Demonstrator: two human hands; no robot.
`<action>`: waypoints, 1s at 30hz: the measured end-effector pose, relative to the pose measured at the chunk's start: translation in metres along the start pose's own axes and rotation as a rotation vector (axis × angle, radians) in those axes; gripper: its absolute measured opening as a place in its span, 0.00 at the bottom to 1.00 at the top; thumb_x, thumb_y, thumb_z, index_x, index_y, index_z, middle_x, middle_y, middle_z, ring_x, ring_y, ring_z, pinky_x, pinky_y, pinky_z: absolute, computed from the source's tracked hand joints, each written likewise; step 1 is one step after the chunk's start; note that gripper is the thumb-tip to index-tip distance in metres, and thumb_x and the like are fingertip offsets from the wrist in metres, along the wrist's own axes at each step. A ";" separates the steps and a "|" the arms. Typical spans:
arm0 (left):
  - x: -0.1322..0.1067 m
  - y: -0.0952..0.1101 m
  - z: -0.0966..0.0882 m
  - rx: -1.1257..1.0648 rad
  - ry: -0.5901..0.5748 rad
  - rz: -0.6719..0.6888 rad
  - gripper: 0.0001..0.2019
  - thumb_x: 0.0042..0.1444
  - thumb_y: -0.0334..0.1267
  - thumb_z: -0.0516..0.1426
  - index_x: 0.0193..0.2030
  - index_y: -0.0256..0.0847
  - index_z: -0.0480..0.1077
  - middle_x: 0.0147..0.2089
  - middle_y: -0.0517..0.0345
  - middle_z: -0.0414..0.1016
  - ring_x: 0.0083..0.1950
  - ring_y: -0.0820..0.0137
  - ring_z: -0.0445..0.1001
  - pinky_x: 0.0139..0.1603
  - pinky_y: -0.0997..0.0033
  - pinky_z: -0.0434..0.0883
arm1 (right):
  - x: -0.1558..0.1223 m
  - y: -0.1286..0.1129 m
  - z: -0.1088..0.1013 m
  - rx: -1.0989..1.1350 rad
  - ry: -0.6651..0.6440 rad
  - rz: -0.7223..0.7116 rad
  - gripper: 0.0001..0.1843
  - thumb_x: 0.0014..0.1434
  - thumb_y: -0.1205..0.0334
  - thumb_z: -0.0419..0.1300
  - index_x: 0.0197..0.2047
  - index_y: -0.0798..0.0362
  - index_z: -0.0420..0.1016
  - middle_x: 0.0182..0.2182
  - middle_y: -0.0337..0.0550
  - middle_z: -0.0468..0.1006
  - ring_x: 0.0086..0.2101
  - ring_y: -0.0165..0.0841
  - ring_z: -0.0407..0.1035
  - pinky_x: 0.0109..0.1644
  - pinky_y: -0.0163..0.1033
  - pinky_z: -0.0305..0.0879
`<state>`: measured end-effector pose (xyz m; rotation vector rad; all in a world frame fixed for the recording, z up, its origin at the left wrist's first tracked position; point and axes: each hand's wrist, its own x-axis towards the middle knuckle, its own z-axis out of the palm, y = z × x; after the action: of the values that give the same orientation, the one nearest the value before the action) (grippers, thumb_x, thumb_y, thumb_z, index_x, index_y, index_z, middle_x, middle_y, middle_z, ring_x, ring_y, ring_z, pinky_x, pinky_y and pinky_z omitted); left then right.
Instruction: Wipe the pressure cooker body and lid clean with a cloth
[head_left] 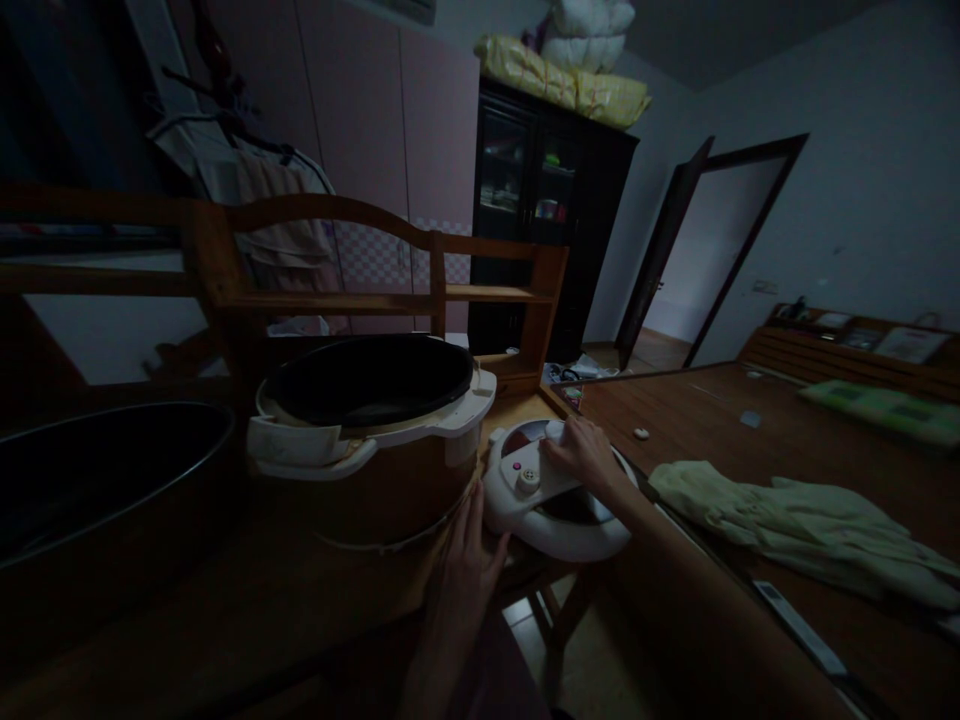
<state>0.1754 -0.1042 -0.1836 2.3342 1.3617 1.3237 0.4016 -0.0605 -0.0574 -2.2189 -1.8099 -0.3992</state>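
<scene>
My right hand is wrapped round the handle of a white pressure cooker lid with dark glossy panels and a round valve. The lid is on the right end of the wooden table. My left hand lies with fingers stretched out between the lid and the cooker; whether it touches either is unclear. The electric pressure cooker stands uncovered to its left, with a white rim, side handles and a dark inside. Further left is a large dark pot with a thin shiny rim.
A wooden shelf rack rises behind the cooker. To the right, a low wooden bed surface holds a pale crumpled cloth and a long white remote-like object. A dark cabinet and an open door stand further back.
</scene>
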 end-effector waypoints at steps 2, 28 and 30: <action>0.000 -0.001 -0.002 -0.008 -0.020 0.018 0.34 0.67 0.39 0.53 0.76 0.46 0.45 0.74 0.47 0.59 0.72 0.60 0.63 0.69 0.57 0.68 | 0.001 -0.003 0.003 0.005 0.009 0.009 0.17 0.66 0.50 0.57 0.46 0.57 0.74 0.47 0.57 0.79 0.50 0.45 0.72 0.53 0.42 0.62; 0.000 -0.006 -0.008 -0.179 -0.151 -0.135 0.31 0.67 0.43 0.54 0.74 0.49 0.52 0.73 0.49 0.61 0.72 0.61 0.64 0.71 0.54 0.65 | 0.006 0.065 -0.033 0.843 0.323 0.242 0.35 0.45 0.35 0.72 0.46 0.54 0.77 0.43 0.54 0.80 0.48 0.50 0.71 0.52 0.50 0.65; 0.000 -0.007 -0.008 -0.191 -0.147 -0.147 0.31 0.66 0.44 0.55 0.74 0.49 0.52 0.73 0.49 0.61 0.72 0.60 0.64 0.71 0.53 0.65 | -0.002 0.075 -0.038 1.039 0.275 0.274 0.34 0.41 0.39 0.75 0.45 0.53 0.78 0.40 0.48 0.81 0.43 0.45 0.74 0.47 0.46 0.68</action>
<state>0.1649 -0.1022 -0.1817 2.1166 1.2747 1.1596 0.4730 -0.0904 -0.0245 -1.5162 -1.1223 0.2492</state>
